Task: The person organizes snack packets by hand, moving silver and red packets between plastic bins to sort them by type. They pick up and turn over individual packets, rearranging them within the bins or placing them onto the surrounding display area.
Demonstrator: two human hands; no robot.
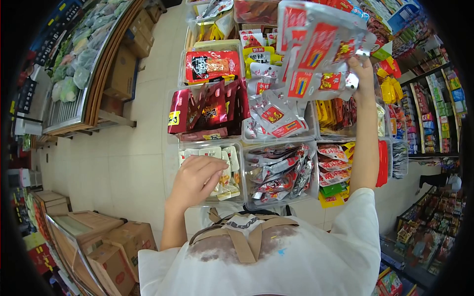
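My right hand [363, 79], raised at the upper right, is closed on the edges of several silver snack packets [316, 54] with red labels. They hang over the clear bins. Below them, more silver packets [274, 113] fill a bin. My left hand [197, 178] is over the bin of white packets [228, 172] at the front left, its fingers bent together; whether anything is under them is hidden. Dark red packets [215, 106] stand in the bin just beyond it. To its right, a bin holds mixed silver and red packets [279, 172].
Produce in plastic bags lies on a rack [74, 116] at the left. Cardboard boxes [129, 239] sit at the lower left. Snack shelves [437, 113] stand at the right, and part of another person [452, 181] shows near them. A red packet [212, 65] lies in a farther bin.
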